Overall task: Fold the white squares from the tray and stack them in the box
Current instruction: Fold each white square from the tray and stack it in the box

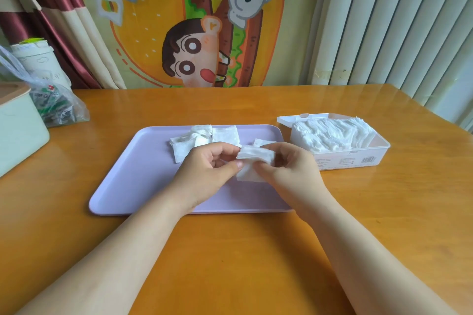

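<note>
A lilac tray (128,176) lies in the middle of the wooden table. Several crumpled white squares (204,139) lie at its far side. Above the tray's right part I hold one white square (252,163) between both hands, its upper half bent over. My left hand (207,166) pinches its left edge with thumb and fingers. My right hand (289,169) pinches its right side. To the right stands an open white plastic box (353,158) holding a leaning row of folded white squares (332,134).
A pale green container (18,133) stands at the table's left edge, with a clear plastic bag (56,107) of small items behind it. A cartoon cloth and curtains hang behind the table. Bare wooden table top (243,250) lies in front of the tray.
</note>
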Tool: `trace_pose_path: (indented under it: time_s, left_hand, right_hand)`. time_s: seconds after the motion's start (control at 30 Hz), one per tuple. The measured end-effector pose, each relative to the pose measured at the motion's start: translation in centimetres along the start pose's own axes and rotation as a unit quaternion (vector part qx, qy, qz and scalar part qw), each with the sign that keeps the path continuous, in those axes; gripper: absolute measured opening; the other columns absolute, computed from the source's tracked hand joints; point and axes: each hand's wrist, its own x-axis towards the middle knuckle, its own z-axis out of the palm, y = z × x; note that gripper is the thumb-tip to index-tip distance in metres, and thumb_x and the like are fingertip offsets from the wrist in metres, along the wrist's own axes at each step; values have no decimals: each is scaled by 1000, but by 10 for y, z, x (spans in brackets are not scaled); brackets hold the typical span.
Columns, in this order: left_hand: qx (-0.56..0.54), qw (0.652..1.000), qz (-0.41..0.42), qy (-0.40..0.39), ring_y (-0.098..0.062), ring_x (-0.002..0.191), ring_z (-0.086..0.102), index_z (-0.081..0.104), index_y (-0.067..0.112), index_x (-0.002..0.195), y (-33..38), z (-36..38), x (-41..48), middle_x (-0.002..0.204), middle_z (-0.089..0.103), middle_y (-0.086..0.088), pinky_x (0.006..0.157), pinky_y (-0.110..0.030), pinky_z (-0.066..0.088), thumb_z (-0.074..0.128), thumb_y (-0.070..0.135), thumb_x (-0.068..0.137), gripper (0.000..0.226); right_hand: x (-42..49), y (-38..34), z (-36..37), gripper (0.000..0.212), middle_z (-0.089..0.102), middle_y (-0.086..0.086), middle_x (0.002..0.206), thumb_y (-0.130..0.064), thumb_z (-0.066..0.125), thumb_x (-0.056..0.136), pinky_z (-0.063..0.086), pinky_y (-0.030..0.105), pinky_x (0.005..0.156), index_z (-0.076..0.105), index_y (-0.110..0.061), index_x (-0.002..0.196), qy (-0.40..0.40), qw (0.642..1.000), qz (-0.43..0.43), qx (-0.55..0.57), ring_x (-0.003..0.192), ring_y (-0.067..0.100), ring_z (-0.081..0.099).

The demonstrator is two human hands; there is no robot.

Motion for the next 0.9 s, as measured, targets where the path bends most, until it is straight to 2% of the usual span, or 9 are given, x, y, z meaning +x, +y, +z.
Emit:
trace_pose_path:
  time_s: [0.07, 0.13, 0.2, 0.33, 0.5, 0.7, 0.77, 0.83, 0.9]
  left_hand:
    - [52, 998, 16, 14, -21, 93, 72, 78, 28, 101, 0, 7, 6, 98, 79, 6, 89, -33, 59, 73, 12, 94, 18]
    - [135, 990, 42, 19, -10, 85, 69, 76, 31, 101, 2, 16, 17, 99, 76, 7, 80, -27, 58, 70, 17, 95, 17]
    - [208, 975, 75, 10, -4, 92, 66, 74, 31, 104, 4, 25, 31, 108, 71, 10, 81, -25, 53, 66, 16, 96, 19]
    - [316, 941, 124, -22, -15, 116, 59, 72, 24, 114, 11, 45, 66, 123, 64, 9, 97, -33, 49, 57, 11, 98, 26]
    - [393, 911, 80, -99, -22, 120, 59, 67, 31, 124, 6, 56, 79, 130, 66, 7, 101, -38, 48, 49, 21, 103, 29]
    - [412, 903, 95, -72, -21, 111, 60, 68, 25, 127, 5, 30, 46, 120, 68, 3, 97, -34, 48, 61, 30, 98, 30]
    - [394, 915, 43, -74, -18, 109, 60, 61, 30, 134, 7, 16, 32, 119, 63, 7, 99, -35, 49, 68, 38, 93, 42]
    - [321, 942, -48, -89, -19, 100, 65, 60, 34, 123, 8, 3, 24, 111, 64, 7, 94, -39, 56, 76, 41, 84, 43]
    - [246, 961, -77, -98, -20, 84, 70, 67, 24, 104, 9, -2, 20, 99, 71, -4, 83, -43, 60, 79, 34, 77, 31]
  right_hand:
    - [0, -2, -3, 15, 65, -12, 78, -10, 71, 87, 42, 11, 61, 65, -19, 98, 91, 995, -34, -35, 67, -1, 59]
    - [0, -3, -7, 20, 63, -11, 93, -11, 67, 89, 42, 9, 67, 56, -20, 103, 160, 984, -64, -48, 81, 2, 60]
    - [2, 0, -8, 25, 60, -6, 101, -10, 61, 94, 39, 15, 68, 49, -22, 111, 197, 977, -65, -40, 86, 12, 58]
    - [4, 9, -6, 24, 57, -6, 92, -11, 57, 100, 37, 24, 67, 42, -23, 116, 209, 977, -25, 0, 78, 17, 57]
    - [8, 12, -8, 24, 59, -5, 83, -16, 56, 103, 36, 21, 59, 43, -18, 123, 222, 975, -14, 19, 73, 4, 58]
    - [6, 13, -6, 23, 56, -4, 74, -16, 57, 103, 42, 13, 61, 42, -23, 120, 196, 980, -12, 15, 61, -4, 56]
    - [5, 13, -5, 23, 54, -6, 73, -17, 59, 102, 42, 9, 61, 43, -24, 118, 177, 984, -10, 2, 59, -8, 54]
    - [4, 12, -4, 24, 55, -7, 76, -20, 61, 102, 41, 7, 60, 43, -26, 117, 163, 987, -7, -8, 61, -8, 55]
    - [4, 12, -5, 24, 58, -11, 83, -24, 63, 100, 41, 5, 61, 45, -29, 114, 153, 988, 0, -19, 68, -6, 57]
